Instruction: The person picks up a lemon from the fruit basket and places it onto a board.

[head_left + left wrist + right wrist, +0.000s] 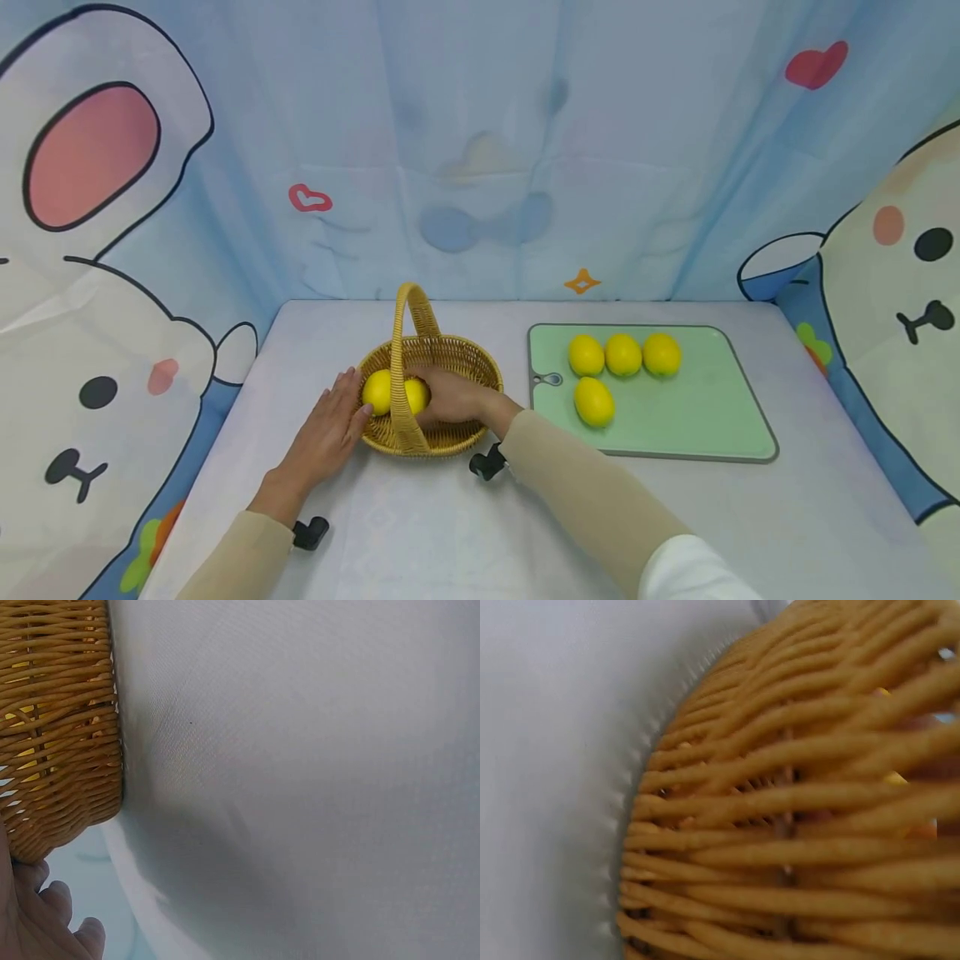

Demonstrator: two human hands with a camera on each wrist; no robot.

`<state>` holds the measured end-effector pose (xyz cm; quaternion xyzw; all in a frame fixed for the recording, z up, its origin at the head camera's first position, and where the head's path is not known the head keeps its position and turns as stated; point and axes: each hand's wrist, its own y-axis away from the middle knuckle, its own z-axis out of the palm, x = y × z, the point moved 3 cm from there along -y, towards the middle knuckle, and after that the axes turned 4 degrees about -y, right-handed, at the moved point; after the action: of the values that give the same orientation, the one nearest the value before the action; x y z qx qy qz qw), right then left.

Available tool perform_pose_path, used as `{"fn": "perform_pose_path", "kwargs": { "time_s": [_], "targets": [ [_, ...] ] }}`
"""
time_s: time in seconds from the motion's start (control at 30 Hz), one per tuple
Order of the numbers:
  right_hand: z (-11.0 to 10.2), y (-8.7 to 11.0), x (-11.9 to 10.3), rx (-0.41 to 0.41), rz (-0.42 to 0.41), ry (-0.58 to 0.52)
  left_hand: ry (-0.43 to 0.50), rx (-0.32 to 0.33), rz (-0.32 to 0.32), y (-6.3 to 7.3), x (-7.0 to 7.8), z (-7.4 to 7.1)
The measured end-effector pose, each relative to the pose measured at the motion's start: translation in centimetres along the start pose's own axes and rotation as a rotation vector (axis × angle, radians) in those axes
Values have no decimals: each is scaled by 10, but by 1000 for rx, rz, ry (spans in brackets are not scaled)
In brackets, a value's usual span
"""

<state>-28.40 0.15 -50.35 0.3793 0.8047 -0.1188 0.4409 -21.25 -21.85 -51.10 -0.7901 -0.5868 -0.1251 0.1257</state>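
Note:
A woven basket [465,354] with a tall arched handle stands on the table, two yellow lemons visible inside. My left hand [326,429] rests against the basket's left side, fingers stretched along the rim and thumb near the left lemon [377,392]. In the left wrist view, the fingertips [56,900] show beside the basket's wicker wall [60,720]. Reaching over the right rim, my right hand [453,395] grips the other lemon [415,395] inside, partly hidden behind the handle. The right wrist view is filled mostly by blurred wicker [802,825].
Right of the basket lies a pale green cutting board [690,421] with a grey edge. Several lemons rest on it, three in a row at the back and one lemon [594,402] in front. A patterned blue curtain [480,150] hangs behind the white-covered table [450,533].

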Motion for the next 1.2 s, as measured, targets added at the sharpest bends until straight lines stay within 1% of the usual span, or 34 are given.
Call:
{"fn": "perform_pose_path", "kwargs": {
  "time_s": [0.13, 0.23, 0.4, 0.47, 0.63, 0.7, 0.8, 0.9, 1.07, 1.2],
  "targets": [
    [1, 0, 2, 64, 30, -21, -3, -1, 0, 0, 0, 0],
    [2, -1, 3, 107, 45, -13, -7, -1, -3, -1, 0, 1],
    [2, -3, 5, 130, 77, 0, -9, 2, -6, 0, 0, 2],
    [3, -4, 4, 131, 71, 1, -10, 2, -7, 0, 0, 1],
    [2, -4, 2, 147, 59, 48, -1, 1, -9, 1, 1, 1],
    [1, -3, 2, 168, 66, 73, 4, 3, -6, 1, 1, 1],
    [-3, -2, 1, 209, 62, 83, 9, 9, -5, 1, 1, 1],
    [-8, 0, -1, 250, 55, 64, 8, 9, -6, 1, 1, 1],
    [-14, 7, -3, 299, 38, -1, 6, 2, -10, 1, 1, 0],
    [-19, 14, -7, 340, 0, -53, 5, 6, -8, 1, 1, 0]
  ]
}}
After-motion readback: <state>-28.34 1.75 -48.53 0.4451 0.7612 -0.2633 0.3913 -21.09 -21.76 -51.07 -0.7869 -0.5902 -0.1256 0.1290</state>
